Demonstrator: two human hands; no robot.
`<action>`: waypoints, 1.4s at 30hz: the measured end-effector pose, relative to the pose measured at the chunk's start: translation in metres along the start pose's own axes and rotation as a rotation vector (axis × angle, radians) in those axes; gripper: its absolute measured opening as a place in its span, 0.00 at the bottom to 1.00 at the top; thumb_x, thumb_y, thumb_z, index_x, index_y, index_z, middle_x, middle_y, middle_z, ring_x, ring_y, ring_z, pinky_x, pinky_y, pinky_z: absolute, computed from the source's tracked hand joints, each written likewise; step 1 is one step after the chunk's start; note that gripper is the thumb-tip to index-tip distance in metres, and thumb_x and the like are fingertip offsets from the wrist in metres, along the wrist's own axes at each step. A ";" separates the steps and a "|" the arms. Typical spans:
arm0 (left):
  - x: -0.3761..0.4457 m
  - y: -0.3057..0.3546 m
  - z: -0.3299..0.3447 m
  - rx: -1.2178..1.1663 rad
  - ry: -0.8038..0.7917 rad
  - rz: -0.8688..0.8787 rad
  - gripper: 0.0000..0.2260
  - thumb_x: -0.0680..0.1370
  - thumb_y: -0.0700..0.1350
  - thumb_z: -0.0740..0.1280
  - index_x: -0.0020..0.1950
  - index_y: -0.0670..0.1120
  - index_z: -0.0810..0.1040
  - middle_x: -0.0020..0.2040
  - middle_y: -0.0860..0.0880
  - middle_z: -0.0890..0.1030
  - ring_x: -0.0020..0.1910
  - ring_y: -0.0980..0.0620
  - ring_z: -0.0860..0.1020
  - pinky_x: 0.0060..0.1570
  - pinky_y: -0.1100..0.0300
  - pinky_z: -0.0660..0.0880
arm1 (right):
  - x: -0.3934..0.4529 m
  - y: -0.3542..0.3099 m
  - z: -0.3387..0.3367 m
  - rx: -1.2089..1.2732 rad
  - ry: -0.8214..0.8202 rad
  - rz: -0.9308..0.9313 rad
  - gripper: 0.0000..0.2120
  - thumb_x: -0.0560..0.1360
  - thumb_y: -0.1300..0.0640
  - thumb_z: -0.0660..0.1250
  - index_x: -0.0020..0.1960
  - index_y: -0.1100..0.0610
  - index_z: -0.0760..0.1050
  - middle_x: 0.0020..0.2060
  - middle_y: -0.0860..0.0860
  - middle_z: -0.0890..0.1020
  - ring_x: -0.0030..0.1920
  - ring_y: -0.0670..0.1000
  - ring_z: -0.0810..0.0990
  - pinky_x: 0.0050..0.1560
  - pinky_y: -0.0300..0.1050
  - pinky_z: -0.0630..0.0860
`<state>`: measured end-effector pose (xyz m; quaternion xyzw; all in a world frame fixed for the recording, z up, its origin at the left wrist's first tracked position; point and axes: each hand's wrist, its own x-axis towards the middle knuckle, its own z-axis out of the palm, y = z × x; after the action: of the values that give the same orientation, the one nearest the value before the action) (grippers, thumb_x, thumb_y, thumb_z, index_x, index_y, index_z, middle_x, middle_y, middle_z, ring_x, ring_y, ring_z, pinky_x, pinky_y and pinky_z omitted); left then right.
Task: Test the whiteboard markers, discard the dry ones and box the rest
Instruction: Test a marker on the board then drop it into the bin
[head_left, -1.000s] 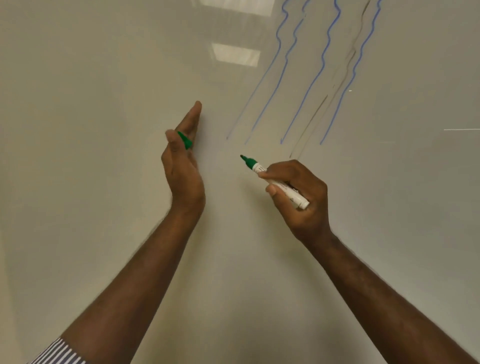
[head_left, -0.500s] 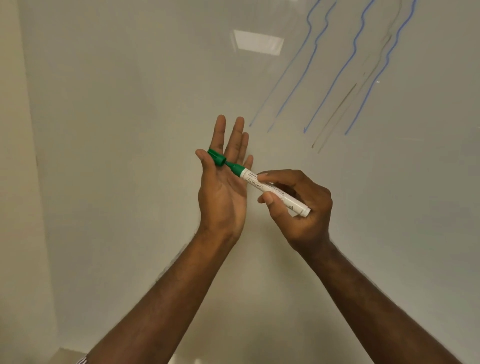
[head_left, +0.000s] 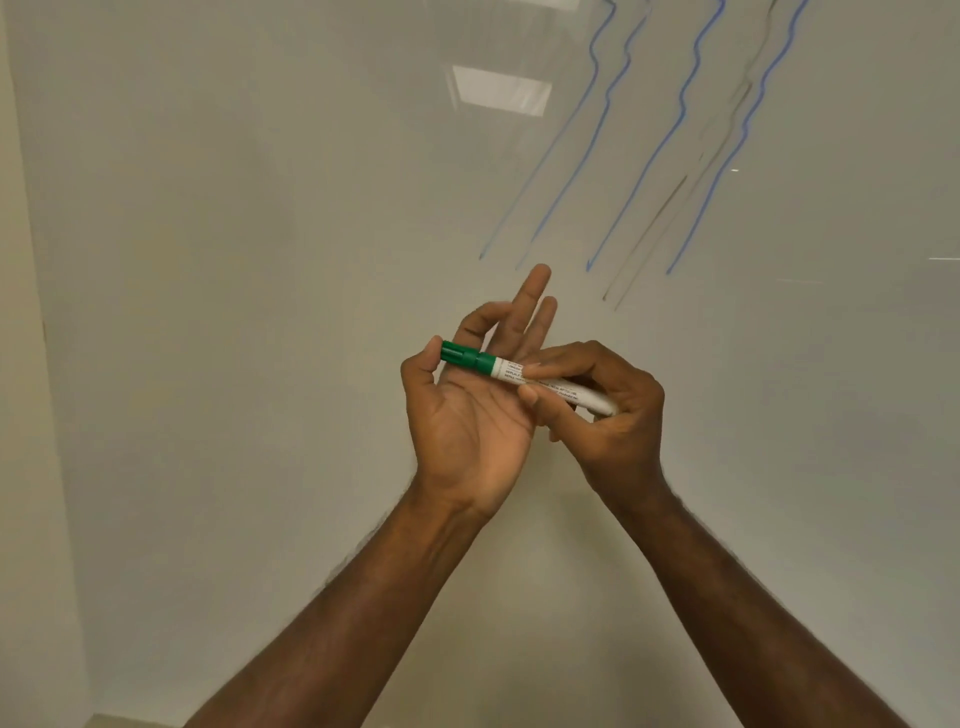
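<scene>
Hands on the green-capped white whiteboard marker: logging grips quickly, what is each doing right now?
Left hand: pinches the green cap.
Right hand: grips the white marker barrel.

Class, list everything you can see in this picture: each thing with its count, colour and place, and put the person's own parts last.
Glossy whiteboard: one, white, fills the view.
Wavy blue marker lines: five, blue, upper right of the board.
Faint brownish marker lines: about two, between the blue ones.
White-barrelled green whiteboard marker: one, held across the middle.
Green marker cap: one, on the marker's tip end.
Left hand: one, thumb and forefinger on the cap.
Right hand: one, grip round the barrel.
</scene>
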<state>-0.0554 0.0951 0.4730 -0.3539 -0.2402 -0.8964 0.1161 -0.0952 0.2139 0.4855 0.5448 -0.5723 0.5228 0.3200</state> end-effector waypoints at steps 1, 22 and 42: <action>-0.001 -0.001 0.001 -0.037 -0.010 -0.030 0.24 0.83 0.56 0.47 0.66 0.45 0.74 0.78 0.40 0.67 0.78 0.39 0.64 0.77 0.40 0.58 | 0.001 -0.001 -0.002 0.005 -0.005 0.003 0.10 0.72 0.68 0.75 0.50 0.57 0.82 0.46 0.48 0.86 0.46 0.49 0.86 0.43 0.39 0.81; -0.015 -0.048 -0.025 0.752 0.187 -0.212 0.22 0.85 0.54 0.54 0.59 0.42 0.82 0.58 0.42 0.85 0.57 0.42 0.84 0.63 0.41 0.78 | -0.031 0.003 -0.097 -0.202 -0.171 0.319 0.06 0.73 0.58 0.76 0.49 0.54 0.84 0.43 0.46 0.86 0.32 0.51 0.79 0.29 0.42 0.75; -0.025 -0.256 -0.022 0.870 0.014 -0.466 0.08 0.76 0.36 0.73 0.55 0.42 0.84 0.44 0.43 0.87 0.38 0.46 0.86 0.41 0.55 0.84 | -0.166 0.020 -0.276 -0.352 -0.177 0.760 0.09 0.73 0.60 0.77 0.53 0.57 0.86 0.46 0.47 0.87 0.47 0.50 0.85 0.45 0.37 0.78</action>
<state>-0.1468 0.3039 0.3525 -0.2037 -0.6641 -0.7176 0.0509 -0.1371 0.5202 0.3932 0.2748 -0.8382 0.4490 0.1422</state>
